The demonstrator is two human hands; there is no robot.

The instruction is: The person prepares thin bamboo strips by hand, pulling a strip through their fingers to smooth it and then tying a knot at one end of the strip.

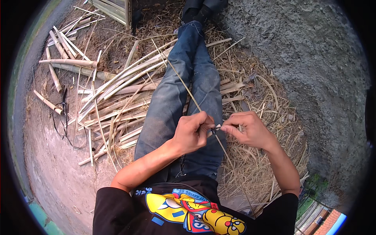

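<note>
My left hand (192, 132) is closed around a long, thin bamboo strip (181, 78), which slants over my outstretched legs (178, 84). Its far end lies beyond my knees, and its near end passes under my right forearm toward my side. Just right of the left fist, a small pale piece and something dark (214, 131) show at the strip. There my right hand (249, 129) pinches thumb against fingers. What exactly is between those fingertips is too small to make out. Both hands are close together above my thighs.
Split bamboo slats (125, 98) lie in a pile left of my legs, with thicker bamboo pieces (70, 62) farther left. Dark cord or strap (64, 117) lies on the dirt. Fine shavings (262, 164) cover the ground at right, beside a rough grey wall (309, 58).
</note>
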